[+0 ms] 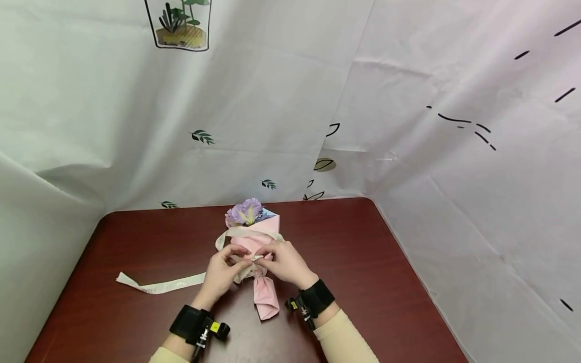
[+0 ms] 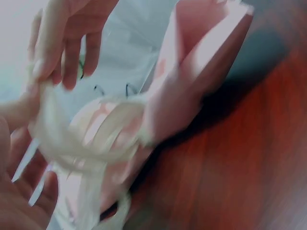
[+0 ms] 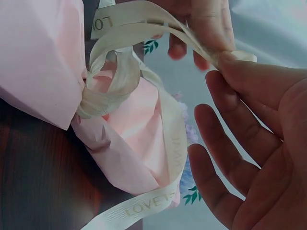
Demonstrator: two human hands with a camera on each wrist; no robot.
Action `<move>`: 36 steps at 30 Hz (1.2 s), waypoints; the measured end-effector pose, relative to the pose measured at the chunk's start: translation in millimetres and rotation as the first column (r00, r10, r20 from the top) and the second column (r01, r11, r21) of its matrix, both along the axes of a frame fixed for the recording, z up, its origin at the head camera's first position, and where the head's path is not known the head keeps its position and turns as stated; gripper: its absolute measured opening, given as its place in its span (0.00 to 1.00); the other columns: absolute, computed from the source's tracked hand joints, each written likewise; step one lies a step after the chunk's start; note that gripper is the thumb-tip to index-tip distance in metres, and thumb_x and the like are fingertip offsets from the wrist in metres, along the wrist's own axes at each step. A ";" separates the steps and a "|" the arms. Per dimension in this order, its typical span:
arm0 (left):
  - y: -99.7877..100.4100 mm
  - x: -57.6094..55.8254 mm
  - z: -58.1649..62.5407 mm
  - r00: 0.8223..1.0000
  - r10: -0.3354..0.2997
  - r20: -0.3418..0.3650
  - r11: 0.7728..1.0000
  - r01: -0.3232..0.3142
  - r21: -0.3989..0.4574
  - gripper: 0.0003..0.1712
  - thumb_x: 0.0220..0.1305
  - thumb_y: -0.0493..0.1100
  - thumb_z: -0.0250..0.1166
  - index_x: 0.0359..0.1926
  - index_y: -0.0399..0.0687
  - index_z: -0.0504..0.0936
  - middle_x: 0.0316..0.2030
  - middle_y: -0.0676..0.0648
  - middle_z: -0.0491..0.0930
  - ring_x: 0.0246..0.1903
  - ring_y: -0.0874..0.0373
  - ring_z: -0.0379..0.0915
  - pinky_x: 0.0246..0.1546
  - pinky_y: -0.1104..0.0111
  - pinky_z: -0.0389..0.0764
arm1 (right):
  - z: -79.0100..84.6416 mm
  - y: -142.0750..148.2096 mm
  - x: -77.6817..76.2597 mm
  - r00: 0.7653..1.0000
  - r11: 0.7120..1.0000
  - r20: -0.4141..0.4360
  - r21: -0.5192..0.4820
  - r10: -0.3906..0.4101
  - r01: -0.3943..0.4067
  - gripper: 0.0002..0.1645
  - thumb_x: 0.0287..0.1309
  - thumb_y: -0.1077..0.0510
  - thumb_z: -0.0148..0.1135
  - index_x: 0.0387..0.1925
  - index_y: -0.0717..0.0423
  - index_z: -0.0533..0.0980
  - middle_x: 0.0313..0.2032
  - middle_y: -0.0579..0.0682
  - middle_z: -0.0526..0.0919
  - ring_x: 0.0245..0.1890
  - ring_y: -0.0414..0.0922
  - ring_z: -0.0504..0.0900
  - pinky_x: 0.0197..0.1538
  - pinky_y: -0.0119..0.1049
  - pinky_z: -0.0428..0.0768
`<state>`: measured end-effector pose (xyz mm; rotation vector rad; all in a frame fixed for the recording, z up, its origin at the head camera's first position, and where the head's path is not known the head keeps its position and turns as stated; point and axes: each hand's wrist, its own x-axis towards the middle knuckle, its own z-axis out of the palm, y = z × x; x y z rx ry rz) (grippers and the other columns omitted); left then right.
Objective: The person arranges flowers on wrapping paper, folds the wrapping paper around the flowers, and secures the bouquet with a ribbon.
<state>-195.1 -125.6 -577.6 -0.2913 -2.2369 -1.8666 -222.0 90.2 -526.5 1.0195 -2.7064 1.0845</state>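
A small bouquet in pink wrapping paper (image 1: 266,297) lies on the table, its purple flowers (image 1: 245,212) toward the back edge. Cream ribbon (image 1: 168,286) with printed letters is looped and knotted round its gathered middle. Above the knot, my left hand (image 1: 221,269) and right hand (image 1: 287,263) meet, fingertips close together. Between thumb and index finger, the right hand (image 3: 259,105) pinches the raised ribbon loop (image 3: 139,33); its other fingers are spread. The left hand also pinches ribbon at the same spot, partly hidden in the right wrist view. The left wrist view is blurred.
The dark red-brown table (image 1: 363,267) has rounded back corners. White printed cloth (image 1: 272,101) hangs behind it and along the sides. One long ribbon tail stretches left across the tabletop. Each wrist wears a black strap (image 1: 317,297) with a small camera.
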 end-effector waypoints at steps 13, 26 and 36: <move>-60.8 -30.8 6.7 0.995 -0.053 -0.082 0.860 0.003 -0.511 0.14 0.60 0.37 0.80 0.47 0.48 0.90 0.42 0.44 0.88 0.40 0.48 0.81 0.42 0.59 0.79 | 0.4 -1.8 -1.1 0.999 0.999 0.043 -0.030 -0.028 0.029 0.04 0.65 0.58 0.73 0.40 0.48 0.90 0.32 0.39 0.89 0.15 0.29 0.74 0.24 0.25 0.73; -72.2 -55.3 -9.6 0.890 -0.332 -0.312 0.516 -0.106 -0.850 0.21 0.51 0.32 0.83 0.46 0.51 0.89 0.44 0.50 0.88 0.52 0.47 0.78 0.47 0.52 0.72 | -3.1 -3.4 -1.7 0.997 0.999 0.071 -0.030 -0.031 0.033 0.04 0.68 0.56 0.71 0.40 0.48 0.90 0.33 0.40 0.88 0.22 0.37 0.83 0.29 0.25 0.77; -77.2 -56.5 -9.3 0.914 -0.261 -0.312 0.420 -0.184 -0.889 0.09 0.57 0.40 0.82 0.31 0.55 0.88 0.33 0.54 0.85 0.45 0.50 0.76 0.44 0.55 0.69 | -4.9 -2.5 -1.2 0.996 0.999 0.071 -0.020 -0.045 0.046 0.03 0.67 0.56 0.72 0.41 0.47 0.89 0.33 0.38 0.88 0.29 0.29 0.81 0.33 0.24 0.79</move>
